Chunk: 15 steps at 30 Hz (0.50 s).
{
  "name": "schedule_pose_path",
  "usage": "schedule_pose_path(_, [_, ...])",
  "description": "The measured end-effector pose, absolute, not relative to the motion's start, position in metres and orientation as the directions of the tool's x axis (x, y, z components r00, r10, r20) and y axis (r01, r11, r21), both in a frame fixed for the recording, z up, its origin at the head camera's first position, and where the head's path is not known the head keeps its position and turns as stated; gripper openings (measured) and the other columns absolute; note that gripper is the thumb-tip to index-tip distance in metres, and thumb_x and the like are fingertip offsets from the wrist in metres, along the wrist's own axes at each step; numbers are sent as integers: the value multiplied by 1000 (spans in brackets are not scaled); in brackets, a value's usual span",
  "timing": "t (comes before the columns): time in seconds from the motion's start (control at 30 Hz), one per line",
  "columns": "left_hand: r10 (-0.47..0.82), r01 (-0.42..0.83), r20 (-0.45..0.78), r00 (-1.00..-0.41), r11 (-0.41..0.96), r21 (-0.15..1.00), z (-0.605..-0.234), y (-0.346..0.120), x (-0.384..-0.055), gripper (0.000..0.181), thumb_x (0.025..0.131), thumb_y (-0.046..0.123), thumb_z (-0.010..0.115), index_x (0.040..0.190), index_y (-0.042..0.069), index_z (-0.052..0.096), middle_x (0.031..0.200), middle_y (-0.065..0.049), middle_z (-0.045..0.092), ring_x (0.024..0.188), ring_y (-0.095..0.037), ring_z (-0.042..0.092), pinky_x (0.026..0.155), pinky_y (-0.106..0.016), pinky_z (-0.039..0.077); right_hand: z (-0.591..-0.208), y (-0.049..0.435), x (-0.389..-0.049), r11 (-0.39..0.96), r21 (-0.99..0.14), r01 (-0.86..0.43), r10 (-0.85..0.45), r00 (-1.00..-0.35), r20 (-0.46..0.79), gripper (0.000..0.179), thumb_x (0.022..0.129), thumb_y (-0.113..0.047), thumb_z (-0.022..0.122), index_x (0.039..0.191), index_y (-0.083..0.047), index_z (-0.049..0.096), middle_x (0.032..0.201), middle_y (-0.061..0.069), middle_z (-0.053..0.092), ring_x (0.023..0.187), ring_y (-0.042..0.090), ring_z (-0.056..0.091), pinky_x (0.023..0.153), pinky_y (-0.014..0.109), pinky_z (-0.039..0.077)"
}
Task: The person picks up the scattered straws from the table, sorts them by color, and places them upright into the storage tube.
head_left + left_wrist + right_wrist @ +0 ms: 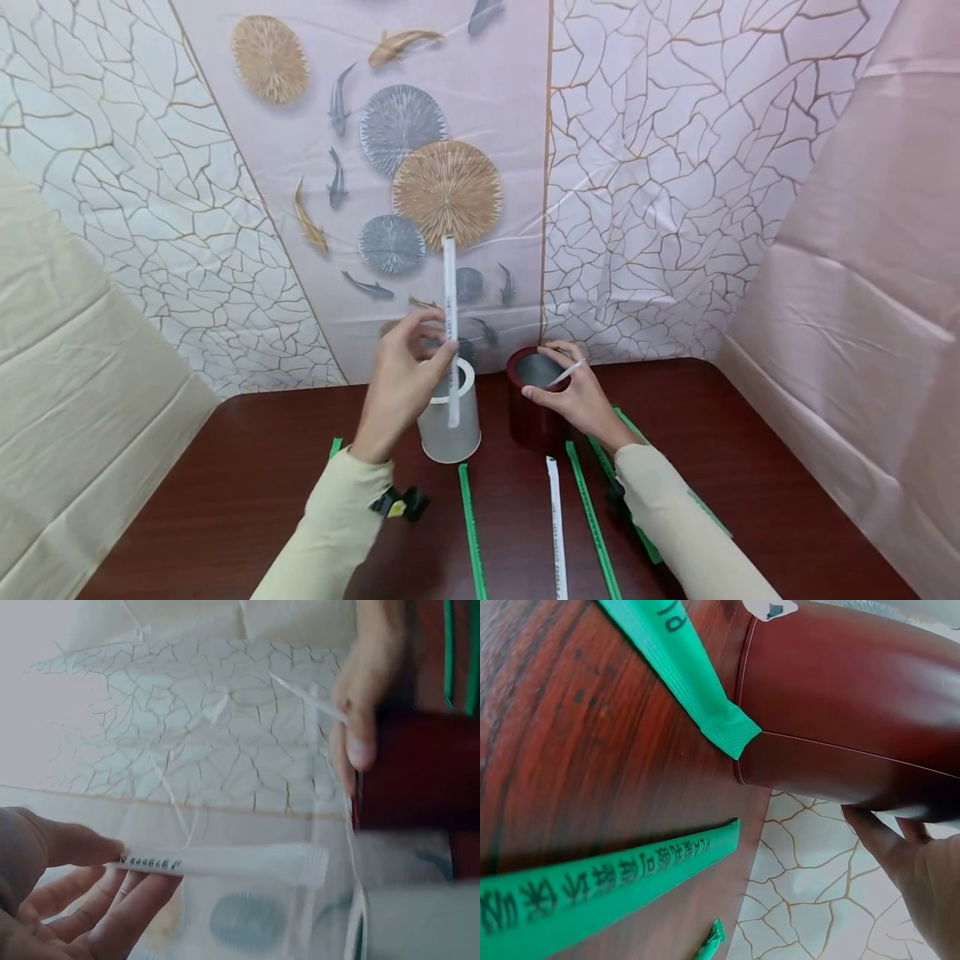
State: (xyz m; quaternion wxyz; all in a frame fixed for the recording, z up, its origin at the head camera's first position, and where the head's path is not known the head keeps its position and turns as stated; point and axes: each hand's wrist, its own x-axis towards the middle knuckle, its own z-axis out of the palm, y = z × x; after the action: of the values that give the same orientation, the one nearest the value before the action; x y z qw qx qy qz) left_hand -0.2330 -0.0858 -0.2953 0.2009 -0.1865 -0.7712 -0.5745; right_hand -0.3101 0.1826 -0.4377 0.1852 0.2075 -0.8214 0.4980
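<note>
Head view: the left hand [405,367] pinches a slim white packet [452,325] between thumb and fingers, the packet standing nearly upright and extending above and below the grip, in front of the mouth of a grey cup [448,433]. The right hand [581,398] grips a dark red cup [527,417] at its rim, thumb and fingers apart across the mouth; a thin white strip [566,372] slants out between them. Green packets [472,533] and another white packet [557,529] lie on the table [247,492]. Left wrist view: the thumb lies above the pinched packet and the fingers beneath, its crimped end projecting free. Right wrist view: the visible fingers touch the red cup's side; whether the nearest green packet touches its base cannot be told
</note>
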Motion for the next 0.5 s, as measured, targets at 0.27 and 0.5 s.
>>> schedule_pose_path(0.27, [40, 590, 600, -799, 241, 770, -284, -31, -266, 17, 101, 7, 70, 118, 5, 70, 107, -14, 73, 92, -32, 77, 74, -38, 61, -437, 182, -311, 397, -746, -535, -169, -841, 513, 71, 87, -18, 89, 149, -2, 57, 157, 19, 39, 143, 38, 39, 109, 61, 41])
schedule_pose_path(0.5, [79, 645, 659, -748, 316, 695, -320, -2, -287, 12, 102, 11, 70, 113, 5, 70, 102, -8, 72, 95, -24, 76, 84, -40, 61, -437, 180, -310, 391, -759, -521, -168, -851, 498, 72, 89, -17, 88, 151, 0, 55, 158, 22, 36, 143, 38, 38, 109, 60, 41])
